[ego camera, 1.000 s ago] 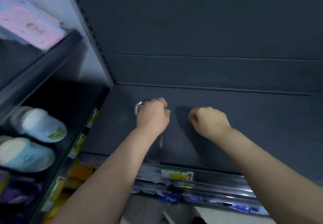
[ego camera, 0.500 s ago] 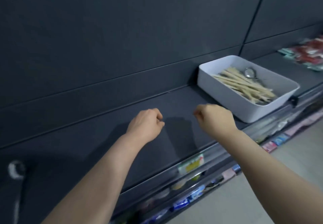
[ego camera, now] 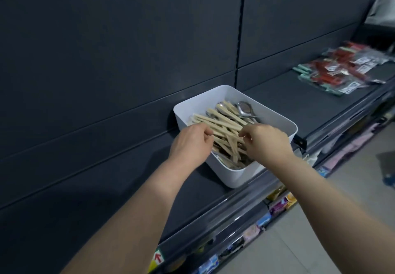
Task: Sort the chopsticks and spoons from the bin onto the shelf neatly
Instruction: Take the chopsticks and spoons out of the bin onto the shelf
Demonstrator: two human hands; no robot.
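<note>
A white bin (ego camera: 234,178) stands on the dark shelf (ego camera: 119,190), filled with several pale wooden chopsticks (ego camera: 222,121) lying crisscross. Metal spoons (ego camera: 244,108) lie at the bin's far end, partly under the chopsticks. My left hand (ego camera: 190,145) hovers over the bin's near left rim with its fingers loosely curled and nothing visibly held. My right hand (ego camera: 268,143) is over the middle of the bin, its curled fingertips just at the chopsticks; no grip shows.
Red and green packaged goods (ego camera: 344,70) lie further right on the same shelf. The shelf's front rail (ego camera: 215,216) carries price tags. Small colourful packets (ego camera: 277,206) sit on a lower shelf. Grey floor (ego camera: 320,231) is at the right.
My view has swung right from the shelf's left end, where a spoon was laid down. Both hands have moved right and now reach into the bin.
</note>
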